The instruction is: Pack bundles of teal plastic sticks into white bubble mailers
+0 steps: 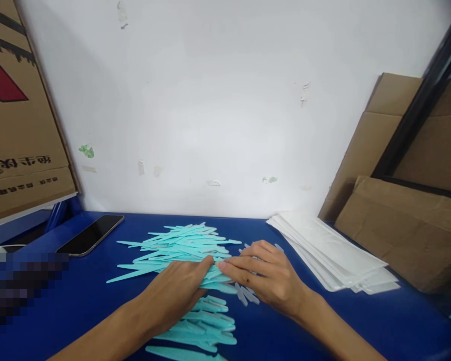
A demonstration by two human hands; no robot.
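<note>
A heap of thin, tapered turquoise plastic eyebrow razors [188, 240] lies on the blue table. My left hand [180, 283] reaches over its near side, closed in a pinch around what looks like one razor, mostly hidden by the fingers. My right hand [268, 273] meets it from the right, thumb and fingers pressed together at the left fingertips; whatever it pinches is too small to make out. Small translucent caps [247, 294] are scattered under and beside my right hand. Nearer to me, more turquoise razors [206, 326] lie in a rough row, partly behind my left forearm.
A black phone [92, 234] rests at the left on the blue table [285, 331]. White bags or sheets [334, 255] are stacked at the right, beside brown cardboard [402, 225]. A printed cardboard box [26, 115] stands at the left. A white wall [210, 100] closes off the back.
</note>
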